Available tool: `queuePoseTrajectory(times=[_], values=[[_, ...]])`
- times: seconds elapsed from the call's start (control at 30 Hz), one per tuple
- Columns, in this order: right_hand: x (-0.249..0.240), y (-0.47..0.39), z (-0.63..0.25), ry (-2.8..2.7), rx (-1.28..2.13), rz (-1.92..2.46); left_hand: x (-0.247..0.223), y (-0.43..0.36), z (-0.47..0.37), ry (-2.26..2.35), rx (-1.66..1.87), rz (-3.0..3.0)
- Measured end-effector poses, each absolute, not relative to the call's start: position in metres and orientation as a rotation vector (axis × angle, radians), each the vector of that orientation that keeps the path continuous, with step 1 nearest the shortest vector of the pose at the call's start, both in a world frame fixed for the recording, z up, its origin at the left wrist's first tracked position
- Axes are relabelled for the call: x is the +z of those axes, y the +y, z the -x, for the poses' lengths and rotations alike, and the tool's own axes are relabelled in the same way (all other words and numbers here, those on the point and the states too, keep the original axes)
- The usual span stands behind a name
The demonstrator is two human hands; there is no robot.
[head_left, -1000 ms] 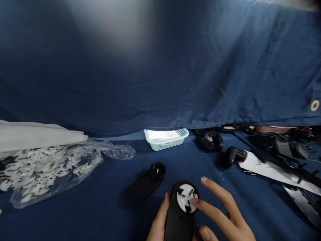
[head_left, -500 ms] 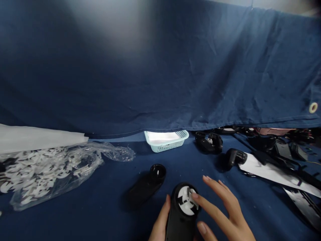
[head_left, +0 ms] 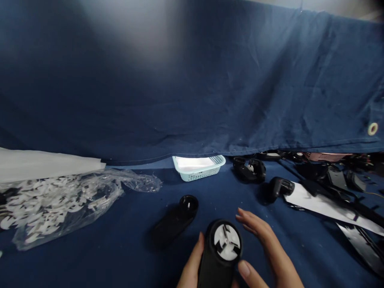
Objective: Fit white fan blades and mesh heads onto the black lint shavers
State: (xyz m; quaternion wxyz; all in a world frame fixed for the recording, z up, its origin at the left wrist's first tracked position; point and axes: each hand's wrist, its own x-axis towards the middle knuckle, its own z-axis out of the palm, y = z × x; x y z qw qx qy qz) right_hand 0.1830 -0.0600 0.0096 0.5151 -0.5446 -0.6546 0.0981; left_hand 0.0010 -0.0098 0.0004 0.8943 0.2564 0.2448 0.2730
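A black housing (head_left: 214,268) with a round end is held at the bottom centre by my left hand (head_left: 192,266), whose thumb lies along its left side. White segmented pieces (head_left: 227,242) sit inside the round end, with dark gaps between them. My right hand (head_left: 271,252) is just right of the housing, fingers apart from the thumb; its thumb tip is close beside the round end, and whether they touch is unclear. A second black housing (head_left: 174,222) with an open round cup lies on the blue cloth to the left.
At left, a clear plastic bag (head_left: 99,208) holds many white pieces. A pale green basket (head_left: 201,175) stands at the back. Black parts (head_left: 250,171) and a white sheet (head_left: 303,194) lie to the right. A blue curtain (head_left: 192,88) hangs behind.
My right index finger has lifted off the white pieces and moved up and right. The white pieces now look turned within the round end, which is more fully visible.
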Motion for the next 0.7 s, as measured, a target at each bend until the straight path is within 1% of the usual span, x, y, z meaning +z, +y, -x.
queuePoseTrajectory(times=[0.1, 0.23, 0.3, 0.37, 0.47, 0.6, 0.7], values=[[0.008, -0.057, -0.177, -1.519, 0.344, 1.303, -0.002, -0.008, -0.002, 0.538, 0.583, -0.546], [0.006, -0.064, -0.180, -1.568, 0.317, 1.344, -0.005, -0.011, -0.003, 0.570, 0.562, -0.703], [0.006, -0.068, -0.184, -1.563, 0.310, 1.370, -0.003, -0.010, -0.002, 0.565, 0.675, -0.964], [0.008, -0.070, -0.187, -1.562, 0.331, 1.348, 0.000, -0.008, 0.002, 0.563, 0.871, -1.247], [0.011, -0.070, -0.190, -1.571, 0.409, 1.277, 0.001, -0.004, 0.011, 0.633, 1.058, -1.517], [0.018, -0.064, -0.190, -1.351, 0.727, 1.235, -0.006, -0.003, 0.018, 0.723, 1.135, -1.660], [0.021, -0.058, -0.187, -1.145, 0.951, 1.140, -0.009, -0.008, 0.016, 0.729, 1.098, -1.645]])
